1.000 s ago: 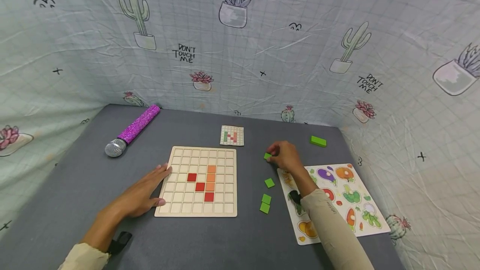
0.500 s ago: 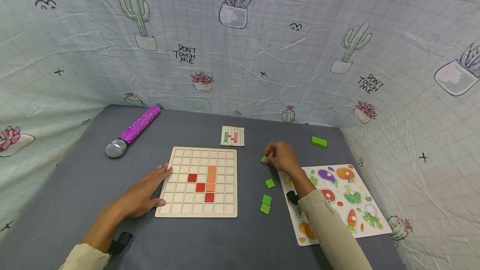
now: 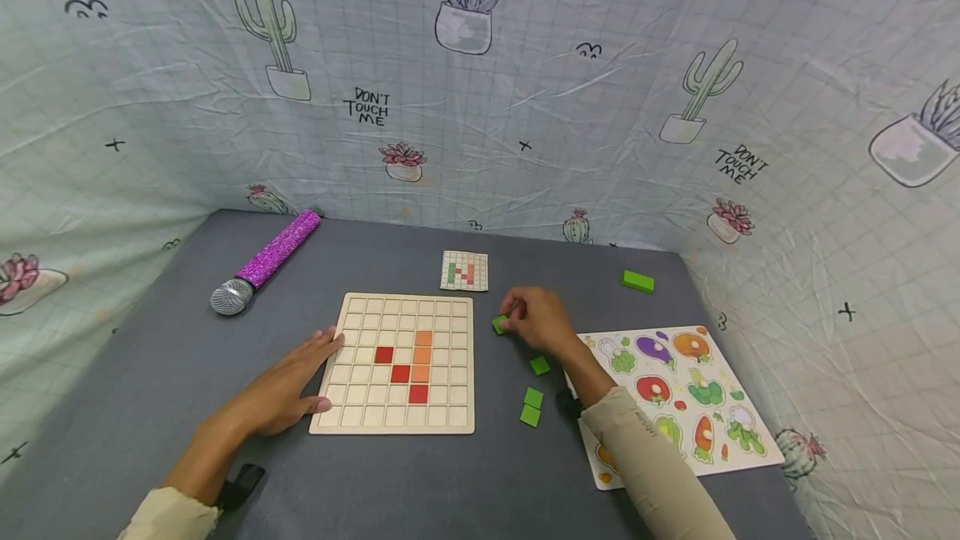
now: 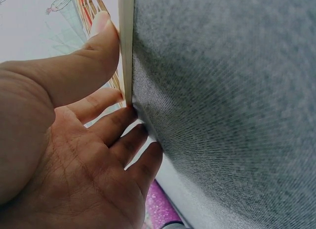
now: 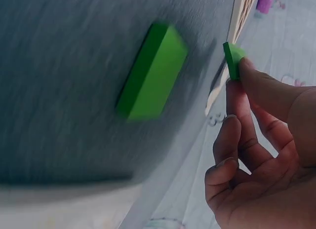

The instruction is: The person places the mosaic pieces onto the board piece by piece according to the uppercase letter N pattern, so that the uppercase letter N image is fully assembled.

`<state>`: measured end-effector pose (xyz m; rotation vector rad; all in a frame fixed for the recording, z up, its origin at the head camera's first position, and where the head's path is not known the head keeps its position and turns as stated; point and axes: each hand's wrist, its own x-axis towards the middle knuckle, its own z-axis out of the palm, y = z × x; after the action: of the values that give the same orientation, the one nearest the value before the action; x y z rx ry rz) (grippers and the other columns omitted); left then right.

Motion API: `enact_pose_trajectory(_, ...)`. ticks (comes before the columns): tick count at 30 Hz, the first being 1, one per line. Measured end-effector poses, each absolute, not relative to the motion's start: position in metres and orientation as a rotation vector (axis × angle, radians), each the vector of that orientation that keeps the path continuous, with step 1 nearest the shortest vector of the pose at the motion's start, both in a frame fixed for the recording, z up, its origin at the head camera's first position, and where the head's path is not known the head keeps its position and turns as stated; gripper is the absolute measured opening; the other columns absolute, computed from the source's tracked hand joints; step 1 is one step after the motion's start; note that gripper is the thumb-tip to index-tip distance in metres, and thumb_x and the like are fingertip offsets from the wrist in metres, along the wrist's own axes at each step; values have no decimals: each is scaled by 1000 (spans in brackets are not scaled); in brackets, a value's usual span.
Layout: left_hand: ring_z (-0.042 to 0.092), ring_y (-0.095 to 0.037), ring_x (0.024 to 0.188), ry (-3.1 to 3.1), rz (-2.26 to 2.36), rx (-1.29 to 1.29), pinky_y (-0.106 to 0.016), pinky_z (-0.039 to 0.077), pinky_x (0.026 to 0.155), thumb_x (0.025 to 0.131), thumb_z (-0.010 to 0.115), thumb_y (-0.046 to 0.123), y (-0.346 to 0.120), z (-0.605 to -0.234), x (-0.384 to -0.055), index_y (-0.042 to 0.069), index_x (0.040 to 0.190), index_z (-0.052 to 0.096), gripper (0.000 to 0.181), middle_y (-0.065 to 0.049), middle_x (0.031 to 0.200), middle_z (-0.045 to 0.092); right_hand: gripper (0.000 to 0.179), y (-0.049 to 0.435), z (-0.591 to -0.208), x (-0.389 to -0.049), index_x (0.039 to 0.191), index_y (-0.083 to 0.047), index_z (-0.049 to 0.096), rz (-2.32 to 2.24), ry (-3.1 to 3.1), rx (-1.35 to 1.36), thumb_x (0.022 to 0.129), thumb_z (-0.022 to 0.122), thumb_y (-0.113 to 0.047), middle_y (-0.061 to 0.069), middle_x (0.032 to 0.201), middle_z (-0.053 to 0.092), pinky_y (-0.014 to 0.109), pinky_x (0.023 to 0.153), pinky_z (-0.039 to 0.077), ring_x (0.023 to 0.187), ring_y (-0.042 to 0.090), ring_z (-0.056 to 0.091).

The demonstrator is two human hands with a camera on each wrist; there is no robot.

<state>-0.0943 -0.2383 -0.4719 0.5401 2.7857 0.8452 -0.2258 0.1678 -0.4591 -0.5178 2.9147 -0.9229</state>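
My left hand (image 3: 296,377) rests on the left rim of a wooden grid board (image 3: 360,419), fingers spread along its edge and thumb over the near corner. Red tiles (image 3: 401,374) and orange tiles (image 3: 423,355) sit in the board's squares. To the board's right, my right hand (image 3: 542,317) pinches a small green tile (image 3: 499,324) between thumb and fingers; the right wrist view also shows this held tile (image 5: 234,61). A loose green tile (image 3: 540,366) lies below that hand, with two more green tiles (image 3: 532,407) nearer me.
A small pattern card (image 3: 464,271) lies behind the board. At the back right is a green block (image 3: 637,282). A vegetable picture board (image 3: 712,427) lies under my right forearm. A purple microphone (image 3: 273,252) lies back left. Patterned cloth (image 3: 480,173) hangs behind the grey table (image 3: 420,490).
My right hand has moved left towards the grid board, bringing the pinched green tile along. The left hand has stayed on the board's edge.
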Motion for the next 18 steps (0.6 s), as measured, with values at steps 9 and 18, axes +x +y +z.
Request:
enact_pose_trajectory(9, 26, -54, 158, 2789, 837, 545, -70, 29, 122, 90, 83, 15, -239, -472, -94, 0, 162, 37, 87, -28, 172, 28, 14, 140, -459, -217, 83, -22, 76, -991, 2866, -542, 87, 89, -18, -8, 75, 72, 31, 66, 49, 68, 8, 62)
enact_pose_trajectory(18, 26, -54, 158, 2790, 836, 544, -71, 28, 122, 90, 83, 15, -239, -472, -94, 0, 162, 37, 87, -28, 172, 28, 14, 109, -456, -215, 83, -21, 76, -1038, 2784, -624, 88, 88, -17, -8, 74, 72, 27, 65, 50, 68, 6, 63)
